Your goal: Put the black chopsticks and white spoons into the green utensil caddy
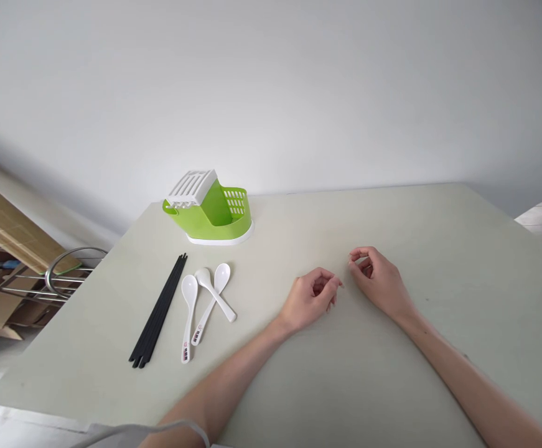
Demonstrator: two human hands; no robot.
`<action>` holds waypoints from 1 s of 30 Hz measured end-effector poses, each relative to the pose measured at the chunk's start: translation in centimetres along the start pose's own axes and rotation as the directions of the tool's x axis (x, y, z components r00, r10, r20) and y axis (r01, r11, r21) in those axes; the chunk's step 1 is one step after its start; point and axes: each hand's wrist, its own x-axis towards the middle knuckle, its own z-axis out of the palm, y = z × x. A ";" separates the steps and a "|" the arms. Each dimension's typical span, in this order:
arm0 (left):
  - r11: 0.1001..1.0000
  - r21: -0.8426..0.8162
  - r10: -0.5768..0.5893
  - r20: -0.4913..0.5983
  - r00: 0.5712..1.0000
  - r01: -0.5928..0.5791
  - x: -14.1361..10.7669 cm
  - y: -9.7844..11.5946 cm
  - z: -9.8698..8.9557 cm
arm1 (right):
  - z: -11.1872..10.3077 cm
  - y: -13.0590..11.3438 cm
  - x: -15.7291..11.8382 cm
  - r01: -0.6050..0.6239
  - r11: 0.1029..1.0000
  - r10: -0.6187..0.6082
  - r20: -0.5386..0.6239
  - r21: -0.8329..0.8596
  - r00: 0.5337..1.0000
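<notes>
Loosely curled, my left hand [312, 294] rests on the table to the right of the spoons, with nothing visible in its fingers. My right hand [379, 279] lies a short gap further right, its thumb and fingertips closed together around no visible thing. Three white spoons lie to the left: one spoon [189, 314] on its own, and a face-down spoon [218, 297] crossing over another spoon [209, 311]. Left of them is a bundle of black chopsticks [159, 314]. Behind stands a green utensil holder [200, 221] with a white slotted top [192, 186] and white base.
The pale table [327, 386] meets a white wall [327, 93] at its back edge. Beyond the left edge are a metal rack [60, 274], a long cardboard piece [18, 230] and open boxes. A white cable [158, 427] crosses near my left forearm.
</notes>
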 end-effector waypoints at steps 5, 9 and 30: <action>1.000 -0.001 0.000 -0.001 1.000 0.000 0.0 0.0 0.0 | 0.0 0.0 0.0 0.003 1.000 -0.003 0.001 0.004 1.000; 1.000 0.005 -0.004 -0.003 1.000 0.004 0.0 0.1 0.0 | 0.0 0.0 0.0 0.010 1.000 -0.010 -0.003 -0.001 1.000; 1.000 0.019 -0.005 0.004 1.000 0.005 -0.1 0.1 0.1 | 0.1 0.0 -0.1 0.011 1.000 -0.011 -0.004 -0.006 1.000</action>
